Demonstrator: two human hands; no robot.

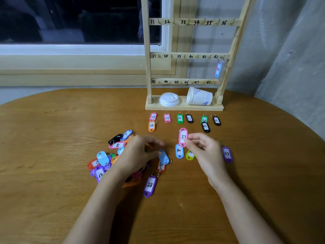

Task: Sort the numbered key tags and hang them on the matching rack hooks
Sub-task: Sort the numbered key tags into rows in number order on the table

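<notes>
Fingers [189, 141]: right hand [205, 150] pinches tag 37 [182, 135], tag 47 [227, 154] beside | left hand [139, 152] relaxed over pile [102, 160]

The left hand [139, 154] covers part of the tag pile [105, 159]; its fingertips [159, 143] are blurred. The right hand [204, 148] hides the pink tag [183, 136]'s lower end and a yellow-green tag [190, 155]'s number. The rack [182, 56] is cut off at the top edge.
</notes>
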